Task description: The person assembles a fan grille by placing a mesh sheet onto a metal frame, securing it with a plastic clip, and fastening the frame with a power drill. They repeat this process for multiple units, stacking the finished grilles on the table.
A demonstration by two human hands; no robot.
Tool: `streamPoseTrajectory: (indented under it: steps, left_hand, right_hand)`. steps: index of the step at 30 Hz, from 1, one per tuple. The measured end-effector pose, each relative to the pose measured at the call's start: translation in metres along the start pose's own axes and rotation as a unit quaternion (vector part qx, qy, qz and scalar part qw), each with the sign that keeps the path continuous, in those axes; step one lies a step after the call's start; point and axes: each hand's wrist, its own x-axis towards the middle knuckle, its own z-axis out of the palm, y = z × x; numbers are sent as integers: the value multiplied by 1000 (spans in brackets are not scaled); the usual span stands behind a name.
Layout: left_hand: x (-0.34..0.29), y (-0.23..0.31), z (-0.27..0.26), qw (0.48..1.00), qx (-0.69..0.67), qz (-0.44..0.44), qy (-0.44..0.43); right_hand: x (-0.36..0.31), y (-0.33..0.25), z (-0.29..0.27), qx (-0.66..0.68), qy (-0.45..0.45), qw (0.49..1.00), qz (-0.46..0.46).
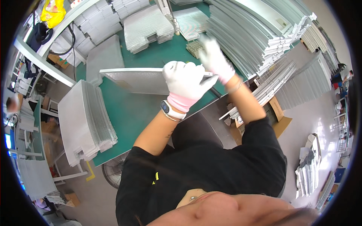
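A flat mesh panel with a white frame strip (pixel 132 70) stands on its edge on the green table. My left hand (pixel 184 80), in a white glove with a pink cuff, is closed over the panel's upper edge near its right end, the thumb pointing right. My right hand (pixel 214 58), gloved the same way, is just beyond and to the right. Motion smears its fingers, so I cannot tell whether they hold anything. Nearest to it is a small stack of short pale strips (pixel 194 48). A dark rod-like tool (pixel 215 92) lies by the table edge, partly behind my left hand.
Mesh panels are stacked at the left front (pixel 81 120), left back (pixel 105 60) and far side (pixel 147 28) of the green table (pixel 132 113). A tall stack of grey panels (pixel 241 41) rises at the right. Long strips (pixel 271 84) and an open cardboard box (pixel 281 116) stand beside the table.
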Motion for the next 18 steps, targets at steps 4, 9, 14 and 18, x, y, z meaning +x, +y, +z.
streamPoseTrajectory:
  steps: [4,9,14,18]
  left_hand:
    - [3,-3,-6,998,36,-41,-15]
    - [19,-3,15,999,-23,-31,-28]
    - [23,-11,23,998,-18,-52,-26]
    - [22,-12,27,996,-39,-63,-52]
  right_hand:
    - [188,-110,-60,534,116,836,-42]
    - [276,-126,-101,141,202,949,-199]
    - [230,-125,-142,642,-52,764,-50]
    - [192,-106,-146,675,-23,736,34]
